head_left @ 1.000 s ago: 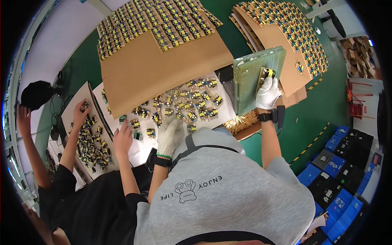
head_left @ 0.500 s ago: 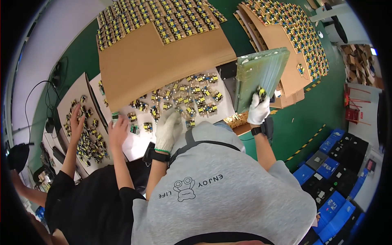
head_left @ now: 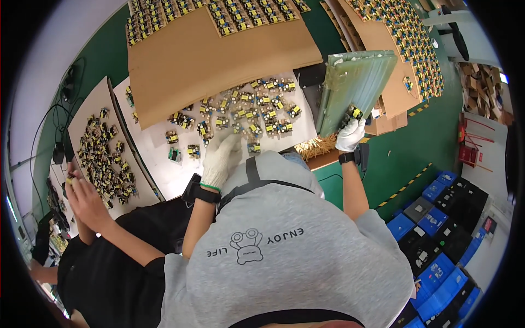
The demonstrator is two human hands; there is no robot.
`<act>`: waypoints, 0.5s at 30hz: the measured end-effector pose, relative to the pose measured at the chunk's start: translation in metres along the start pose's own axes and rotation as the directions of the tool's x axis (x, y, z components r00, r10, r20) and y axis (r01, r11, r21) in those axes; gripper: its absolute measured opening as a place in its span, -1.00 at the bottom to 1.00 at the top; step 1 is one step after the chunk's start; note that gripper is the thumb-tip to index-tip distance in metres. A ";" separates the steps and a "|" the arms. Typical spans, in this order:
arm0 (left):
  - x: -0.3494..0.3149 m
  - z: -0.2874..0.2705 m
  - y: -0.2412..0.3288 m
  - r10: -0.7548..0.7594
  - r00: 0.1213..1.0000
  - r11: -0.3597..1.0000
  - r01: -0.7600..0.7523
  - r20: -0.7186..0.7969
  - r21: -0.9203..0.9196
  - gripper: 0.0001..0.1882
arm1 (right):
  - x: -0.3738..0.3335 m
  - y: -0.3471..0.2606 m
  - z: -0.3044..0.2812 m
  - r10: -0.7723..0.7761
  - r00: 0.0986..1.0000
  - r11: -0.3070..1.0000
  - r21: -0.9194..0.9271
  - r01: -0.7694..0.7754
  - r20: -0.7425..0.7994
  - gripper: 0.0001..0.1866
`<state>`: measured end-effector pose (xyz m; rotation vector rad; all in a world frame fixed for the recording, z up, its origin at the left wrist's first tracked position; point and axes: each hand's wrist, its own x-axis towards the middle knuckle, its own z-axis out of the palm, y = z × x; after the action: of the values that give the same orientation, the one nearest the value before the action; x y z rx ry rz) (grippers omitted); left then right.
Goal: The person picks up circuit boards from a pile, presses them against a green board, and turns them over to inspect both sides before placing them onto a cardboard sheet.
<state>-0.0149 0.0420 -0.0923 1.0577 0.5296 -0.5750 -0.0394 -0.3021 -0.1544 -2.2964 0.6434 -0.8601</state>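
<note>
A worker in a gray shirt [head_left: 306, 240] grips a circuit board [head_left: 353, 113] with a yellow block in the gloved right hand [head_left: 350, 135], at two o'clock, in front of the lower part of a tilted green slab [head_left: 361, 74]; whether board and slab touch cannot be told. The gloved left hand [head_left: 221, 158], toward nine o'clock, is curled, fingers close together, beside the near edge of the loose boards [head_left: 249, 113] — its fingertips are blurred, and whether it holds anything cannot be told. Those boards lie scattered around twelve o'clock on a white counter [head_left: 172, 183], overlapped on its far side by a cardboard sheet [head_left: 219, 68] at eleven o'clock that carries tight board rows [head_left: 254, 15]. Out at nine o'clock, a heap of boards [head_left: 106, 169] covers much of a white panel [head_left: 94, 105]; lower down, between eight and nine, a co-worker's hands [head_left: 90, 205] meet around a small item too blurred to name. Blue and black bins [head_left: 402, 225] stand at four o'clock.
</note>
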 end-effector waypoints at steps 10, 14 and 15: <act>-0.009 -0.001 0.007 -0.026 0.998 0.988 0.034 -0.050 0.153 -0.57 | 0.014 0.024 0.004 0.004 1.000 0.996 -0.084 -0.005 -0.016 -0.73; -0.011 -0.006 0.004 0.002 0.998 0.981 0.011 -0.064 0.192 -0.51 | -0.003 0.002 0.012 -0.056 0.969 0.958 -0.287 -0.016 -0.240 -0.70; -0.012 -0.006 0.005 0.005 0.998 0.982 0.007 -0.064 0.190 -0.51 | -0.004 -0.003 0.014 -0.059 0.969 0.958 -0.285 -0.012 -0.241 -0.70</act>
<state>-0.0211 0.0516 -0.0841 1.2602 0.5390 -0.6026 -0.0319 -0.2924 -0.1624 -2.4752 0.9018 -1.1421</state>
